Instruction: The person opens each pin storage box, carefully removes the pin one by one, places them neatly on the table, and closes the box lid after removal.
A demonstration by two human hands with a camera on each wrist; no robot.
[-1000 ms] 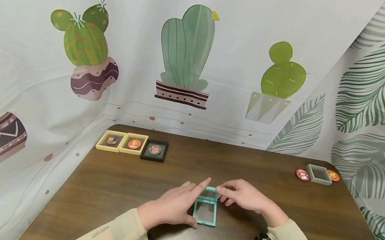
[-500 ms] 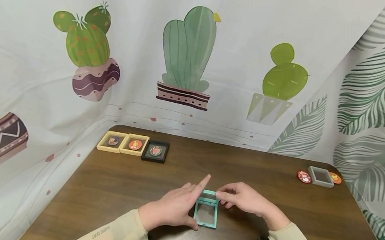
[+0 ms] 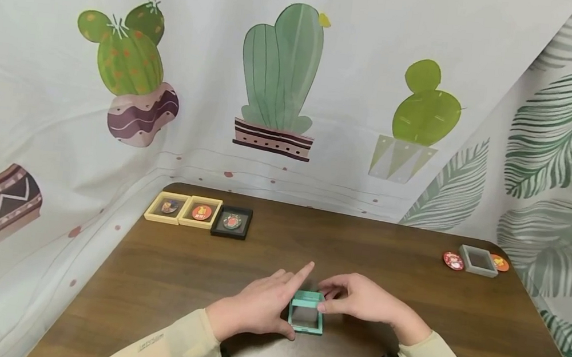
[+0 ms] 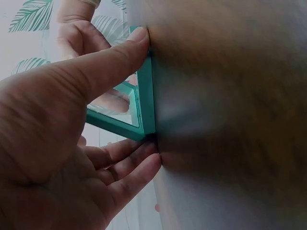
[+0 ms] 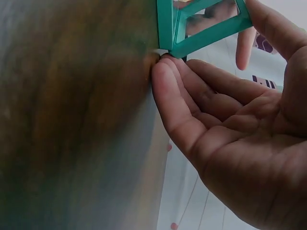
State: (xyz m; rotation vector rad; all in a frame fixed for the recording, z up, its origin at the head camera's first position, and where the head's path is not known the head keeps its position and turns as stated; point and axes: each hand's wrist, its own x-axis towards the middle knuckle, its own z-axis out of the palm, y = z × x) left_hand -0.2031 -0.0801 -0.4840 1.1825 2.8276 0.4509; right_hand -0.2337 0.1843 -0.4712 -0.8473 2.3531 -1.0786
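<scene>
A teal hinged display frame (image 3: 306, 330) with clear film panes lies on the table between both hands. Its lid (image 3: 307, 303) stands up from the hinge and leans toward me over the base. My left hand (image 3: 260, 305) holds the base at its left side; in the left wrist view the thumb presses the near end of the teal rim (image 4: 147, 103), and the other fingers reach the hinge end. With its thumb on the lid's upper edge, my right hand (image 3: 367, 300) holds the lid; its other fingers sit behind the hinge corner (image 5: 165, 33), touching the table.
Two yellow frames (image 3: 197, 225) and a black frame (image 3: 229, 234) with round badges inside stand at the back left of the brown table (image 3: 362, 249). At the back right lie a red badge (image 3: 453, 261), a grey frame (image 3: 481, 272) and an orange badge (image 3: 501, 263).
The lid has swung from tilted back to leaning forward over the base, my right hand's thumb coming toward me with it. My left hand has kept its place.
</scene>
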